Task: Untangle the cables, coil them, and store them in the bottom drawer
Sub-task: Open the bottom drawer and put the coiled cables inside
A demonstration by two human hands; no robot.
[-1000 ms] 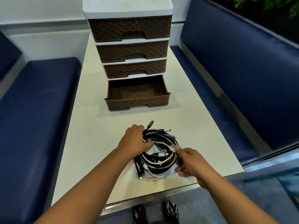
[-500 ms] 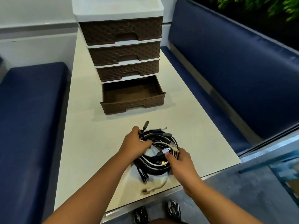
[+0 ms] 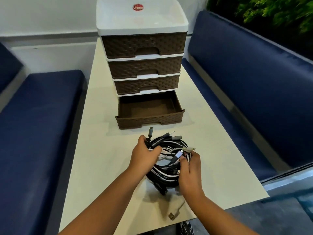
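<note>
Both hands have the coiled bundle of black and white cables (image 3: 166, 164) between them, lifted a little off the cream table (image 3: 105, 150) near its close edge. The left hand (image 3: 144, 157) is wrapped round the coil's left side, fingers curled over the strands, and the right hand (image 3: 189, 172) grips the right side with its fingertips pinching among the plugs. The coil sits roughly as a ring, tilted, its long way running from near edge toward the drawers; several plugs stick out at the far rim, a grey one (image 3: 150, 132) pointing straight up and away. One loose end with a plug (image 3: 172, 216) trails down toward the table edge, though it is blurred and I can't say whether it touches. Beyond, the bottom drawer (image 3: 149, 120) of the brown-and-white drawer unit (image 3: 142, 22) stands pulled out. Blue benches (image 3: 39, 133) flank the table.
</note>
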